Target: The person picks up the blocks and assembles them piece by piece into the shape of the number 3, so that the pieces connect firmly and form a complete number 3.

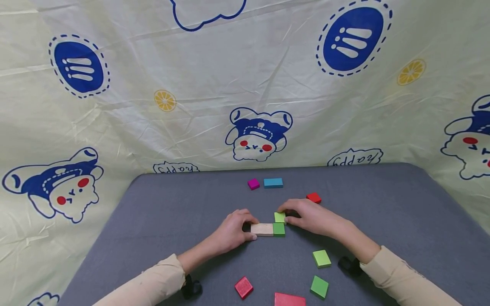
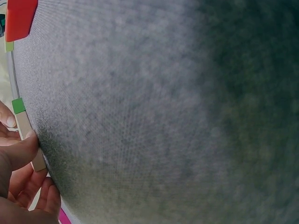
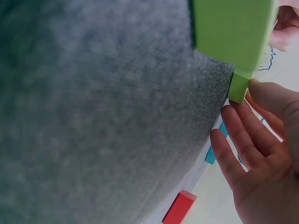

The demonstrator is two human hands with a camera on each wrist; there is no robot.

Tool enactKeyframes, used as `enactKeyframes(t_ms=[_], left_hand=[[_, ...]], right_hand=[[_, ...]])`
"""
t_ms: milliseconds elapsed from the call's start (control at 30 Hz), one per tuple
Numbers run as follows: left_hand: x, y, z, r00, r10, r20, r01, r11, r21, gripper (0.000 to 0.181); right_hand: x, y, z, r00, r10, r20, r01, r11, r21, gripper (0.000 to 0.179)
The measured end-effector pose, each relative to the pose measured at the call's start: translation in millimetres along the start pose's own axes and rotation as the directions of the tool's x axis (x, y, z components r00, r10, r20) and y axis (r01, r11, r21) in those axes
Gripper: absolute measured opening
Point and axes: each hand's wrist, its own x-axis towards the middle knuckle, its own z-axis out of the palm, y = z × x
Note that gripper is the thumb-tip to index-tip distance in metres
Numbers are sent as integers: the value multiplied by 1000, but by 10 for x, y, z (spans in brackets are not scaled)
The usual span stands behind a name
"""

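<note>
On the grey table my left hand [image 1: 232,230] grips the left end of a plain wooden block [image 1: 262,230], thumb on the near side and fingers on the far side. A green block [image 1: 279,230] lies against that block's right end. Just behind the green one is a light green block [image 1: 280,217], which my right hand [image 1: 311,216] pinches from the right. In the right wrist view the thumb and a fingertip touch the light green block [image 3: 239,86], while the other fingers extend beside it. The left wrist view shows the left thumb across the wooden block [image 2: 39,161].
Toward the back lie a magenta block [image 1: 253,183], a blue block [image 1: 273,182] and a red block [image 1: 314,197]. Nearer are another light green block [image 1: 321,258], another green block [image 1: 319,287], a red square block [image 1: 243,287] and a longer red block [image 1: 289,299]. Patterned cloth [image 1: 268,85] hangs behind.
</note>
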Motion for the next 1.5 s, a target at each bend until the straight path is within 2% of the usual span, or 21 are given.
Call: enactKeyframes(t_ms=[567, 1033, 1267, 1500], left_hand=[[-14, 26, -13, 1000, -17, 11, 17, 1000, 4, 27], [-15, 25, -13, 1000, 2, 0, -2, 1000, -10, 26], [-8, 29, -5, 1000, 5, -4, -5, 1000, 0, 27], [-16, 14, 2, 1000, 11, -10, -11, 1000, 6, 27]], right_hand=[[16, -28, 8, 1000, -29, -2, 29, 999, -14, 29], [32, -33, 18, 999, -45, -4, 45, 999, -11, 28], [-26, -36, -8, 1000, -3, -28, 3, 1000, 21, 28], [-171, -43, -48, 997, -9, -78, 8, 1000, -12, 28]])
